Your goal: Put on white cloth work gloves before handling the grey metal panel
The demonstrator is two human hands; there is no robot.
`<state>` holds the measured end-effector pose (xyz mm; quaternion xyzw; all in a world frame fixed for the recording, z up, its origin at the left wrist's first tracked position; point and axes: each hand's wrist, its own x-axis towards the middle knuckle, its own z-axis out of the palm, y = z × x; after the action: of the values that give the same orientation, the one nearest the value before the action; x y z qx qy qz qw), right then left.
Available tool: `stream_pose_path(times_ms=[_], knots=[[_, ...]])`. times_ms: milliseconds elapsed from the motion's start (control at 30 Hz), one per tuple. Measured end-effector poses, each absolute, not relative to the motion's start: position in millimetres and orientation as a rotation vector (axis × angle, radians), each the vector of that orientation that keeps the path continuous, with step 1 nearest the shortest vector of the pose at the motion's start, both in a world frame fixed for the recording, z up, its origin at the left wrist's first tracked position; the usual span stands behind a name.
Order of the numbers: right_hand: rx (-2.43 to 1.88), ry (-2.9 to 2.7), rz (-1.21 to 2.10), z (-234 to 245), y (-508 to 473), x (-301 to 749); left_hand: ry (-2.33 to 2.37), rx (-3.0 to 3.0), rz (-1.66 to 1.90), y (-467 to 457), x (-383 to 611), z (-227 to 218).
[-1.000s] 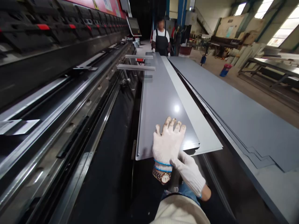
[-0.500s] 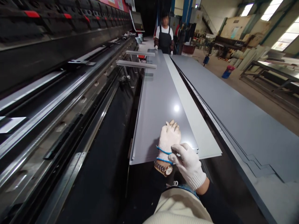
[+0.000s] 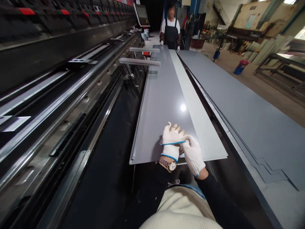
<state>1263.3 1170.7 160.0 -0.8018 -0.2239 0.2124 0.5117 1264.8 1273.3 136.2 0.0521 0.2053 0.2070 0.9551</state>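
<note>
A long grey sheet-metal panel [image 3: 164, 95] with a folded left edge lies lengthwise in front of me, on top of a wider, paler sheet [image 3: 202, 127]. My left hand [image 3: 172, 137], in a white knit glove with a wristwatch below it, hovers over the panel's near end, fingers loosely curled. My right hand [image 3: 193, 156], also gloved, pinches the blue-trimmed cuff of the left glove and pulls it across the back of that hand. At the panel's far end stands a co-worker [image 3: 171, 29] in a black apron and white gloves.
A long press brake [image 3: 59, 73] runs along my left, with two grey support arms [image 3: 140, 62] sticking out toward the panel. A stack of large grey sheets [image 3: 240, 117] lies to the right. Beyond it are a metal rack [image 3: 281, 74] and a blue bucket [image 3: 240, 68].
My left hand has gone from flat and spread on the panel to lifted and curled. My right hand has moved up from its wrist and pulled the glove cuff forward over it.
</note>
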Motion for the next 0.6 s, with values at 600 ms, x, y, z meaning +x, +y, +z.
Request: stream_pose_path(times_ms=[600], knots=[[-1.777, -0.778, 0.662, 168, 1140, 1266, 0.304, 1.71, 0.628, 1267, 1267, 191]])
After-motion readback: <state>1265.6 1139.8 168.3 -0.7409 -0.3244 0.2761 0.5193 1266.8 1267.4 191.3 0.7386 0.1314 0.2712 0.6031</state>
